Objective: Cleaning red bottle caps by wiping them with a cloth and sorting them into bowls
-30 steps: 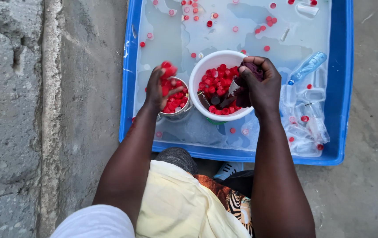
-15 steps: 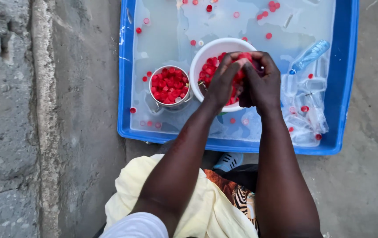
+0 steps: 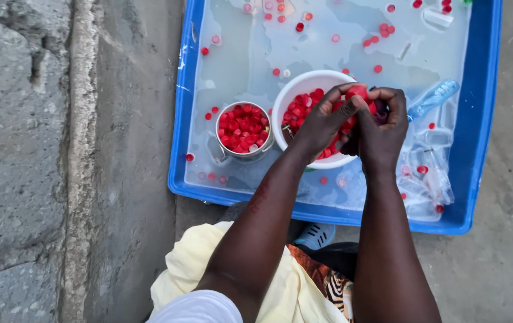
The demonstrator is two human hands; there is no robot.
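Both hands' grip pinched one red cap [image 3: 357, 93] over my white bowl [image 3: 304, 81]; light, stiff, wet-slick, best held by its rim.

A metal cup [image 3: 244, 129] filled with red caps is seen in the blue tub [image 3: 479, 119]; clear plastic bottles [image 3: 433, 98] are floated beside it.

Tub [image 3: 484, 119] lies on the ground ahead of the person, holding water. Bowl [image 3: 304, 84] sits in the tub near its centre, full of caps [image 3: 304, 101]. Metal cup [image 3: 244, 128] stands just beside the bowl at its 9 o'clock, also full of caps. Both hands, left hand [image 3: 322, 119] and right hand [image 3: 379, 128], meet over the bowl's 3 o'clock rim. Plastic bottles [image 3: 433, 98] lie at the bowl's 3 to 4 o'clock. Loose caps [image 3: 382, 30] float at 12 o'clock.
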